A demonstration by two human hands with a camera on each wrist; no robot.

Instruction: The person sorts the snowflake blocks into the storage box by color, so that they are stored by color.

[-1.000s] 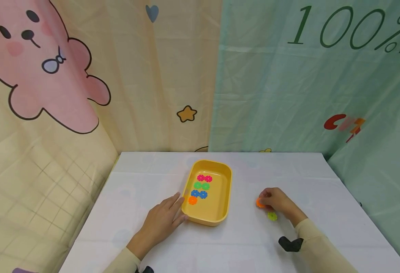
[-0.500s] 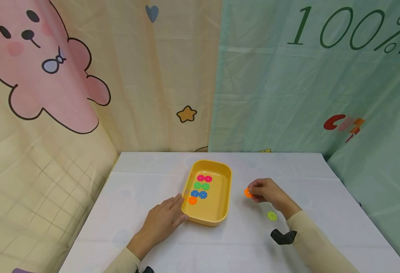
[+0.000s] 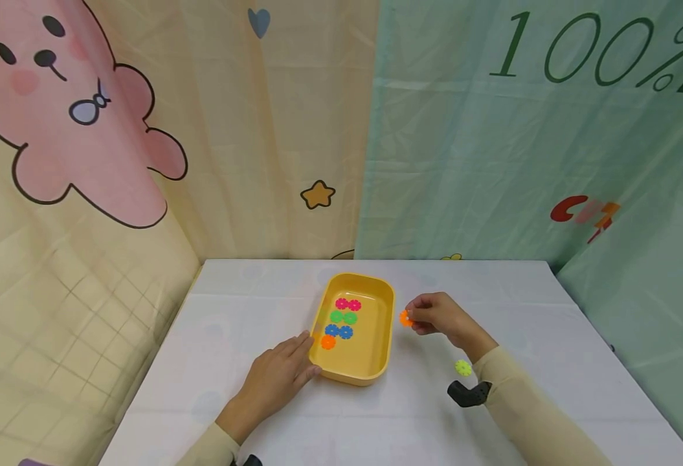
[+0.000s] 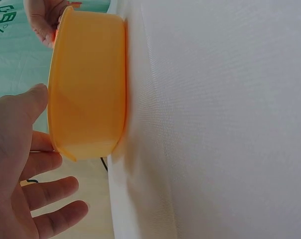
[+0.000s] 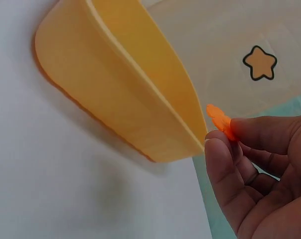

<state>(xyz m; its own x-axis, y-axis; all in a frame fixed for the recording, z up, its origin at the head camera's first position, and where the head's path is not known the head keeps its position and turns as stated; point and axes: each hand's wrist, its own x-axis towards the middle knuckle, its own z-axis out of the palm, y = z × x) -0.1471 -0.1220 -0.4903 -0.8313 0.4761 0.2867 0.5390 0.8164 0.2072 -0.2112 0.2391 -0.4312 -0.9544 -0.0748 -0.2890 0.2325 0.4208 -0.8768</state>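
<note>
Between thumb and fingers my right hand [image 3: 443, 318] pinches an orange flower-shaped disc [image 5: 220, 121], held in the air just right of the yellow tray [image 3: 390, 336]. My left hand [image 3: 277, 375] touches the tray's near left edge with its fingers fairly straight; in the left wrist view its thumb and fingertips are at the rim. Inside the tray, along its left side, lie a pink pair of discs [image 3: 342, 303], a green pair [image 3: 336, 316], a blue pair [image 3: 346, 332] and a single orange disc [image 3: 328, 342].
One yellow-green disc [image 3: 463, 367] lies on the white table [image 3: 230, 323], close to the right wrist's black camera mount [image 3: 468, 393]. Printed curtains [image 3: 318, 129] hang behind and beside the table.
My right hand has lifted the orange disc off the table and carried it left and away from me, toward the tray. The left hand has stayed at the tray's edge.
</note>
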